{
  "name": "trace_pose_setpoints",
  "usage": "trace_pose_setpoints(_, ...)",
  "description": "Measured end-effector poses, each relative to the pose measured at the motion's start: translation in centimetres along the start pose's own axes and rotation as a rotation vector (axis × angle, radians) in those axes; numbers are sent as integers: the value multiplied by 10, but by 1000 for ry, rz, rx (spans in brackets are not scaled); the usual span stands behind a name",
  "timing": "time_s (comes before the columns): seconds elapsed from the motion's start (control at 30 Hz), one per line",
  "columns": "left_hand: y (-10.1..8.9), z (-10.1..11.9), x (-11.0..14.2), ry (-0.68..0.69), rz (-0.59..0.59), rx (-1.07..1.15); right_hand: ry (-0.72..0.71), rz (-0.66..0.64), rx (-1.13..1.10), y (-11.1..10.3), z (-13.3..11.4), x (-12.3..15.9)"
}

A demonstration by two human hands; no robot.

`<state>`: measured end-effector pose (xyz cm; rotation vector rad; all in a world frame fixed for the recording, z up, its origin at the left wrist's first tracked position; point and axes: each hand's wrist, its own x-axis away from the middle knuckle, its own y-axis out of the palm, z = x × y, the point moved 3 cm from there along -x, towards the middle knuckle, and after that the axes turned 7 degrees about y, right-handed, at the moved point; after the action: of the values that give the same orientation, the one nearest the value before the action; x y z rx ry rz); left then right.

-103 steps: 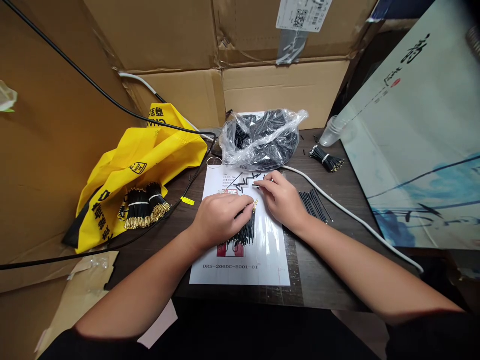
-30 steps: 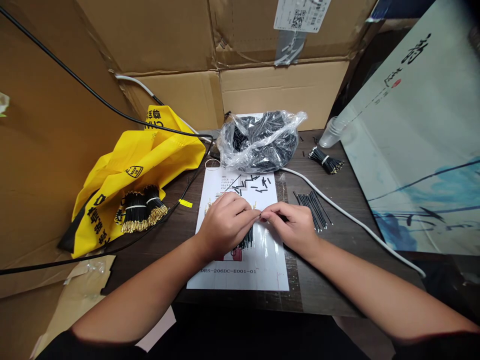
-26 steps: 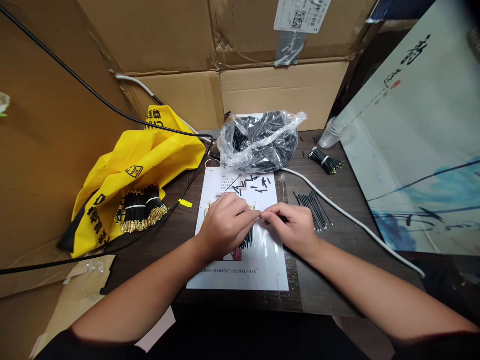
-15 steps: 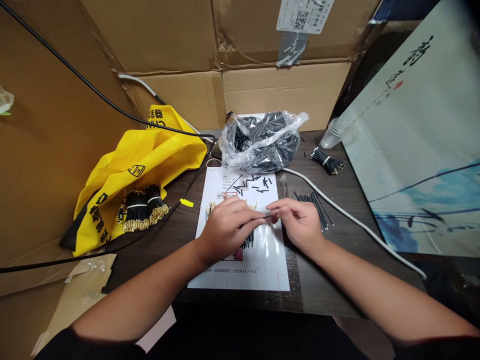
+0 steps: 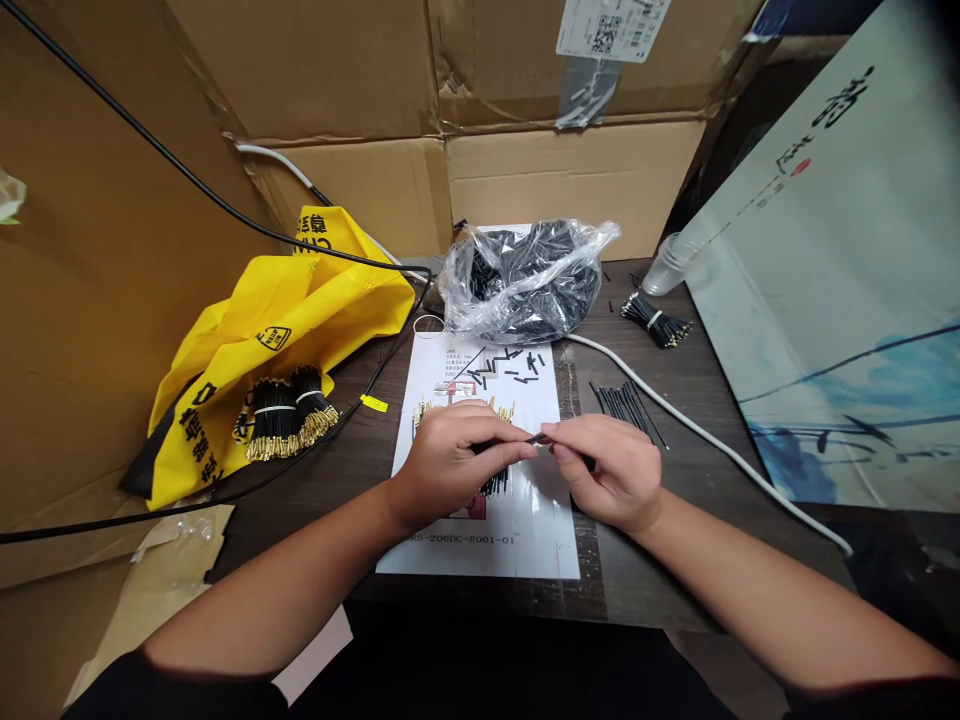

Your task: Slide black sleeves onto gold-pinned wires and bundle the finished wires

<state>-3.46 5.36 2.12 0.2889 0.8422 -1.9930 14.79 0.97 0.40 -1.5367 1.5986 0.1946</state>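
Above the printed sheet point(image 5: 525, 550), my left hand point(image 5: 461, 455) pinches a short thin black wire point(image 5: 538, 438) between thumb and fingers. My right hand point(image 5: 611, 465) pinches the other end, so the fingertips of both hands almost meet; the wire's tip is hidden. Partly under my left hand lies a row of black wires with gold terminals point(image 5: 499, 480). Beyond the hands, several short black tubes point(image 5: 484, 368) are scattered on the sheet. Loose black wires point(image 5: 626, 405) with silvery tips lie on the table just behind my right hand.
A clear plastic bag point(image 5: 525, 285) full of black tubes stands behind the sheet. Tied wire bundles lie left point(image 5: 277, 425), against a yellow bag point(image 5: 300, 300), and right point(image 5: 654, 320), near plastic cups point(image 5: 667, 262). A white cable point(image 5: 705, 435) crosses the right side; cardboard point(image 5: 570, 180) walls the back.
My right hand has come from the scattered tubes down to my left hand. Both hands met at the wire, parted slightly, and now pinch it a little further right, with the right fingers repositioned.
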Motion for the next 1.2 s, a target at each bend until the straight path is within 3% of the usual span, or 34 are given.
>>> trace_pose_setpoints(0.27,-1,-2,1,-101,18,57,-93,-67,146,3,3,3)
trace_pose_setpoints(0.47,3,-4,4,-448,52,382,211,64,-49,4,-8,1)
trace_pose_setpoints(0.6,7,-8,8,-597,89,620,368,-156,-95,16,-21,-1)
trace_pose_setpoints(0.7,10,-12,10,-622,123,681,380,-248,-154,24,-30,-1)
trace_pose_setpoints(1.0,13,-17,9,-705,222,813,439,-166,-121,36,-34,3)
trace_pose_setpoints(1.1,11,-18,9,-679,169,748,402,-172,-69,33,-34,1)
trace_pose_setpoints(1.2,11,-17,8,-650,27,702,407,-205,17,22,-32,1)
